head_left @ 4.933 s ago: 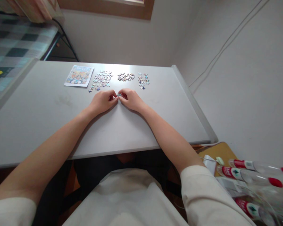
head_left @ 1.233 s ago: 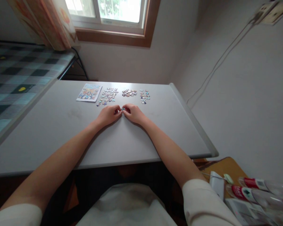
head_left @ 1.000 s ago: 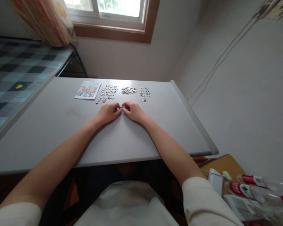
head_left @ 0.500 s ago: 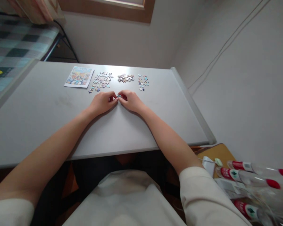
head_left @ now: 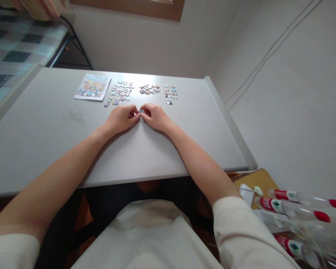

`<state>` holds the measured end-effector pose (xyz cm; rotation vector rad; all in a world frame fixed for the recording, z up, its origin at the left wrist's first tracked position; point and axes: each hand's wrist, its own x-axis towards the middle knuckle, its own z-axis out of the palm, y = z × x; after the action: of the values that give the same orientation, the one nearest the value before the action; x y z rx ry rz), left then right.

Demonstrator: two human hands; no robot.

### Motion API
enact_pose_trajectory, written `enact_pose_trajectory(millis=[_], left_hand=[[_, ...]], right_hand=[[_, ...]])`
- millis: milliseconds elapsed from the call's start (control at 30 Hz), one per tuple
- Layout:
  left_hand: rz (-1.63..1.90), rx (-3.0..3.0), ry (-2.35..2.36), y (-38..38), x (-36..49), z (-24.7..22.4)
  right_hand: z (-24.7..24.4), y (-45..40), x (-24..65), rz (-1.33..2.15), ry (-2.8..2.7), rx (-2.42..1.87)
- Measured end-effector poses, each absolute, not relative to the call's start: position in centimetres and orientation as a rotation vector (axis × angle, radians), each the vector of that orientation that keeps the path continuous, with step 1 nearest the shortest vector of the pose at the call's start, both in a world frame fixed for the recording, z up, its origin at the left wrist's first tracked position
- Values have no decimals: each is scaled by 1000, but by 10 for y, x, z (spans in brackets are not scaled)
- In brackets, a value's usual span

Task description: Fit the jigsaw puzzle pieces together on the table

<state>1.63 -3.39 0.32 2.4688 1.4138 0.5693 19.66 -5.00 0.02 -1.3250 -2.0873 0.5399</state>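
Small blue-grey jigsaw puzzle pieces (head_left: pixel 140 111) show between my fingertips, just above or on the white table (head_left: pixel 148 149); how many there are I cannot make out. My left hand (head_left: pixel 123 117) is closed on them from the left, thumb and fingers pinched. From the right, my right hand (head_left: pixel 154 115) pinches them too, its tips almost meeting those of the left. Beyond my hands lie a spread group of puzzle pieces (head_left: pixel 122 92), a denser pile of puzzle pieces (head_left: pixel 149 89) and a smaller group of bluish puzzle pieces (head_left: pixel 170 94).
A printed picture sheet (head_left: pixel 92 87) lies left of the pieces. At the right, beside the table, plastic bottles (head_left: pixel 294 206) with red caps lie near a yellow-topped stand (head_left: pixel 264 179). A checkered bed (head_left: pixel 22 46) stands at the left, and a cable (head_left: pixel 274 48) runs along the wall.
The view has tilted slightly, so the table sits a little higher in the picture. Both hands keep their pinch at the same place, with only slight finger movement.
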Motion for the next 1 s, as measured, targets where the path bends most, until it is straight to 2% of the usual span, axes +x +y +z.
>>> enact_pose_trajectory(millis=[1000], left_hand=[[578,2460,1386,-33,16,2]], right_hand=[[0,-50,197,519,-2095,-1328]])
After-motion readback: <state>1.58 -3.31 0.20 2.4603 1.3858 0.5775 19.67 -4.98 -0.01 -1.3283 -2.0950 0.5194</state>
